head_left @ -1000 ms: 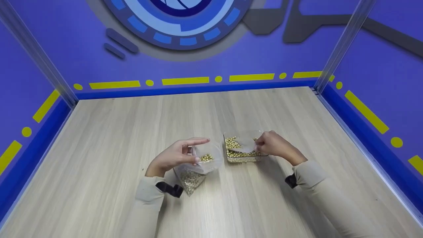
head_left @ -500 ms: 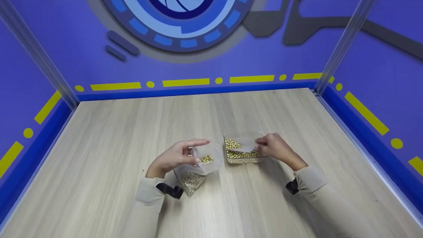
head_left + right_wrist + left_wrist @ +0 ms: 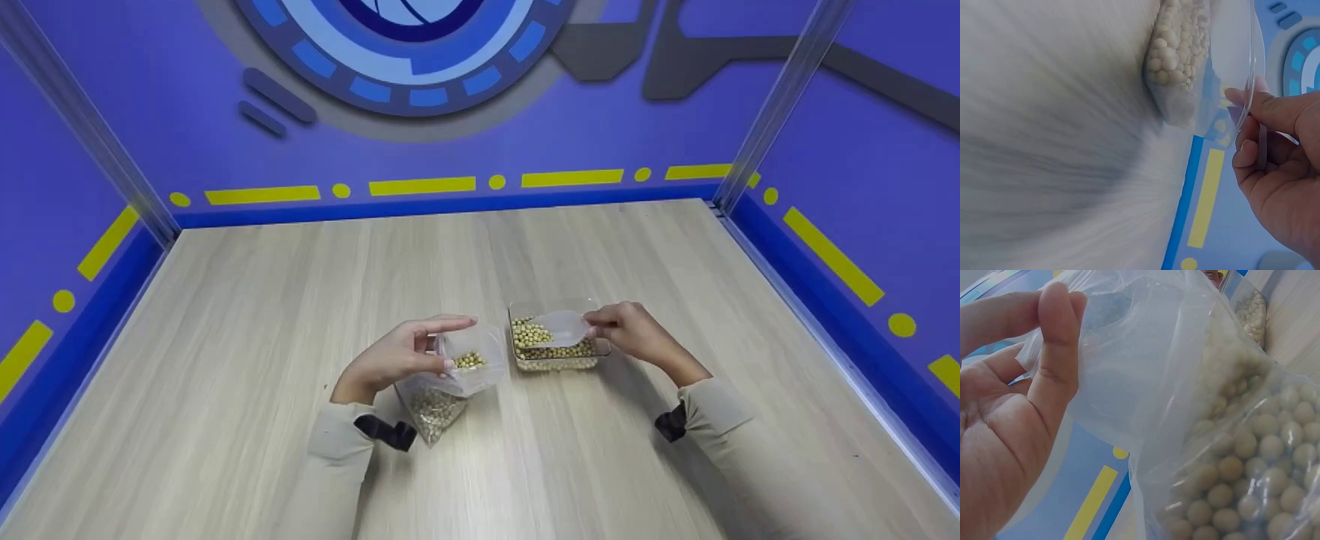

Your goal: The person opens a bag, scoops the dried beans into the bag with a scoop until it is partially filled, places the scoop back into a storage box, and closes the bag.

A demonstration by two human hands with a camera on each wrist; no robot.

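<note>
My left hand [image 3: 390, 352] holds a clear plastic bag [image 3: 431, 409] by its mouth, thumb and fingers spread around the opening. Round yellowish beans [image 3: 1269, 444] fill the bag's lower part, and some show through its mouth. To the right stands a clear rectangular container [image 3: 562, 358] of the same beans. My right hand [image 3: 630, 334] pinches the handle of a translucent white scoop [image 3: 566, 328] over this container. Beans [image 3: 531, 331] lie at the scoop's front end. In the right wrist view, the container's wall partly covers the fingertips.
Both things are on a light wood-grain table [image 3: 300, 300]. Blue-purple panels [image 3: 420, 157] with yellow marks enclose its back and sides. A black band [image 3: 386, 431] sits on the left wrist, another [image 3: 671, 424] on the right.
The right hand has drawn slightly right, and the scoop has come up out of the beans, showing more of its bowl. The left hand and the bag stay put.
</note>
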